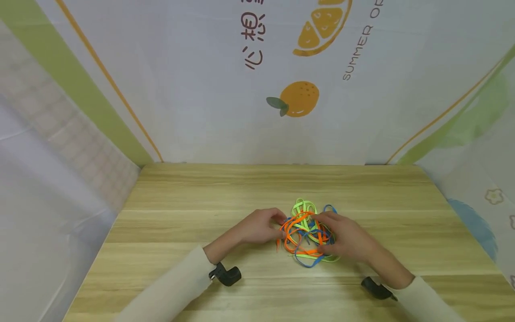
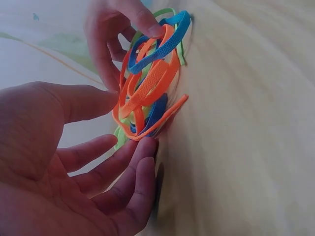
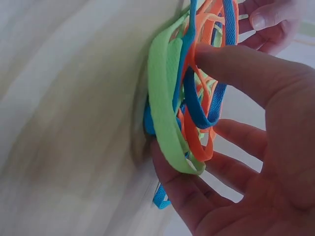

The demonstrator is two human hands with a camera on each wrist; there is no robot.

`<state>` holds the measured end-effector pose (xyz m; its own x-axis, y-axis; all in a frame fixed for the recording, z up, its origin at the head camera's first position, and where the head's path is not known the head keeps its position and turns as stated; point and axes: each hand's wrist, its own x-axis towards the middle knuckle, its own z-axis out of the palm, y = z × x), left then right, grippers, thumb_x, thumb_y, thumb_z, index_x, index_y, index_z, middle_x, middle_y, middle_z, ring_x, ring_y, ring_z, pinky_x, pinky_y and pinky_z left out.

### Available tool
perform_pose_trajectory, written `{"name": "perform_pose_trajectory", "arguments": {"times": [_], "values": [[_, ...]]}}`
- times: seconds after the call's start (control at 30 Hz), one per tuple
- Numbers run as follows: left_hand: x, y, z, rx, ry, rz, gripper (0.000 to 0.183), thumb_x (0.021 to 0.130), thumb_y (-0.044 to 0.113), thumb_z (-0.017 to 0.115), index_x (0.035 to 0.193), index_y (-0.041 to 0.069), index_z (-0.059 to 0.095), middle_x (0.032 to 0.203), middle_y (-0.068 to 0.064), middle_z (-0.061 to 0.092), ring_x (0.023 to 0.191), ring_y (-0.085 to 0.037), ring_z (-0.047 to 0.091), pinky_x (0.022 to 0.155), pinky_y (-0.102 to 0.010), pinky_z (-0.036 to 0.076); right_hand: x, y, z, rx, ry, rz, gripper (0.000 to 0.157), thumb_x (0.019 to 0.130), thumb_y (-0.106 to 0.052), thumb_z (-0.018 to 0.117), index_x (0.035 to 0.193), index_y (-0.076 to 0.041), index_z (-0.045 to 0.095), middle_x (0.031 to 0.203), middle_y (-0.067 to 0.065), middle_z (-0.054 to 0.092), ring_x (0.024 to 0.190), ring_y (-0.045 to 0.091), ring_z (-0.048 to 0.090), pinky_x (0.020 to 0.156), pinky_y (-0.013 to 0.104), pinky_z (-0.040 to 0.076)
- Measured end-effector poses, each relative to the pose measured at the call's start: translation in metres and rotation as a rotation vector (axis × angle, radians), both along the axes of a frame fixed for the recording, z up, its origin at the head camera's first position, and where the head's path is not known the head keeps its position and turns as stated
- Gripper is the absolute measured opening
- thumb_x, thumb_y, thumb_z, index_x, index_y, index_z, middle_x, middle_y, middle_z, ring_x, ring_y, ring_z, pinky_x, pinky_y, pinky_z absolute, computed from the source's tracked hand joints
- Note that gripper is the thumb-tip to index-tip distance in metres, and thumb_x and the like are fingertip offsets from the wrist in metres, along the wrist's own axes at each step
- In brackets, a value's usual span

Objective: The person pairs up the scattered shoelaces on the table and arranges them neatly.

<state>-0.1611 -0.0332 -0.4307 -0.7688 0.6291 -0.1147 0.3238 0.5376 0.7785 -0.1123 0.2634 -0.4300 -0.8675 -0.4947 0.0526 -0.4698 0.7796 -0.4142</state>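
A loose tangle of flat shoelaces lies on the table between both hands, with an orange shoelace (image 1: 303, 253), a blue shoelace (image 1: 309, 265) and a yellow-green shoelace (image 1: 298, 206) looped through one another. From the left, my left hand (image 1: 263, 225) reaches the pile's edge. In the left wrist view its thumb and fingertips touch the orange loops, fingers loosely bent and apart. My right hand (image 1: 350, 235) grips the right side of the tangle. The right wrist view shows its thumb over the orange and blue loops and fingers beneath the yellow-green loop (image 3: 160, 98). The tangle's inside is hidden.
The wood-grain table (image 1: 181, 197) extends around the pile on all sides. A white curtain (image 1: 193, 80) with printed oranges hangs behind its far edge, and more cloth hangs at left and right. Black wrist cameras (image 1: 227, 275) sit at both cuffs.
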Motion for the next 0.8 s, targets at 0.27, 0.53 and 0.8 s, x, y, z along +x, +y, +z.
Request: {"name": "perform_pose_trajectory", "arguments": {"times": [0.27, 0.53, 0.8], "values": [[0.015, -0.023, 0.0, 0.004, -0.007, -0.006, 0.038, 0.095, 0.02, 0.081, 0.13, 0.006, 0.072, 0.121, -0.003, 0.076, 0.096, -0.011, 0.07, 0.09, -0.033, 0.055, 0.011, -0.015, -0.001, 0.018, 0.023, 0.043, 0.076, 0.082, -0.029, 0.096, 0.148, -0.008, 0.066, 0.14, 0.012, 0.069, 0.118, 0.035, 0.071, 0.096, 0.054, 0.059], [0.025, -0.041, 0.001, 0.009, -0.018, -0.002, 0.034, 0.094, 0.014, 0.081, 0.126, 0.004, 0.074, 0.117, -0.001, 0.078, 0.099, -0.014, 0.073, 0.091, -0.034, 0.057, 0.02, -0.032, 0.002, 0.012, 0.011, 0.098, 0.075, 0.084, -0.029, 0.095, 0.151, -0.01, 0.065, 0.142, 0.011, 0.067, 0.118, 0.034, 0.071, 0.095, 0.052, 0.06], [0.033, -0.057, 0.002, 0.02, -0.008, 0.005, 0.032, 0.096, 0.016, 0.083, 0.124, 0.003, 0.075, 0.114, -0.003, 0.079, 0.099, -0.017, 0.076, 0.091, -0.034, 0.059, 0.028, -0.044, 0.004, -0.007, 0.002, 0.117, 0.076, 0.085, -0.03, 0.096, 0.151, -0.01, 0.064, 0.145, 0.01, 0.065, 0.124, 0.035, 0.069, 0.099, 0.055, 0.059]]}}
